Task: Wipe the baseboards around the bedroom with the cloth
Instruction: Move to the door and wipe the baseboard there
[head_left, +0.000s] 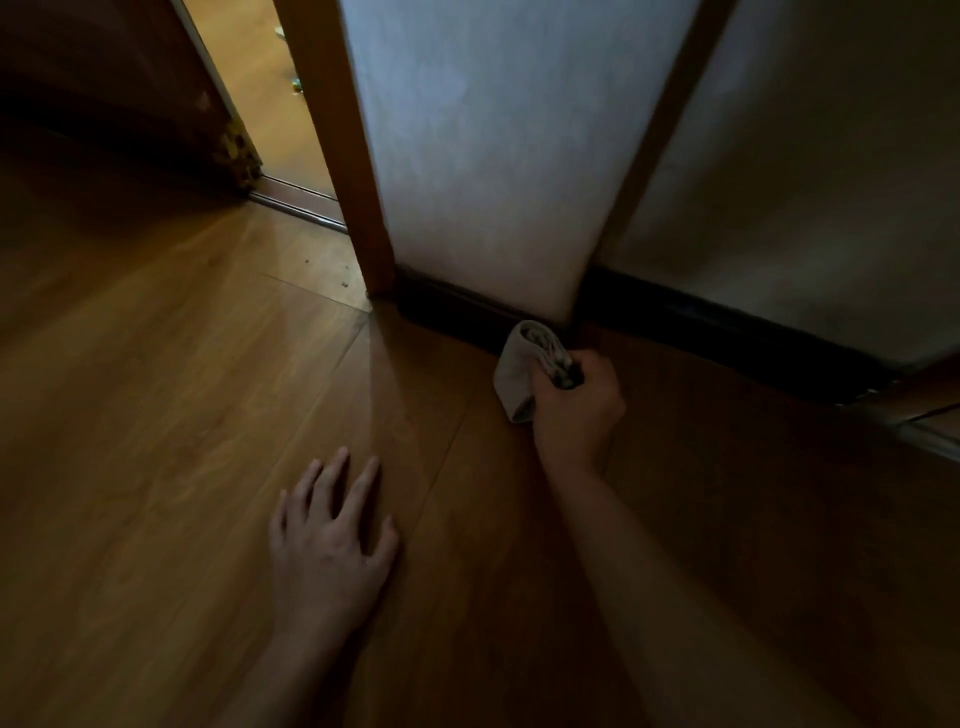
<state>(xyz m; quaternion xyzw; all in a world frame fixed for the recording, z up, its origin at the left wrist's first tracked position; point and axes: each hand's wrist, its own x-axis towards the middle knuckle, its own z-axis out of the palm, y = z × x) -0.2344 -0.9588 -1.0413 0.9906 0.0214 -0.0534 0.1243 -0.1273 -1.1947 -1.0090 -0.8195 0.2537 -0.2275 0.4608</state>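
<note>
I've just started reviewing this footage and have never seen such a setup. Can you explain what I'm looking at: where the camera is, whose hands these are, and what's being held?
There is no machine here. One wide-angle camera sits on a person's head and looks down, so both hands are that person's own. The left hand lies flat on the wooden floor, fingers spread, holding nothing. The right hand grips a bunched pale cloth, whose far end reaches the dark baseboard at a wall corner. To the left stands a wooden door frame with a brighter room beyond.
</note>
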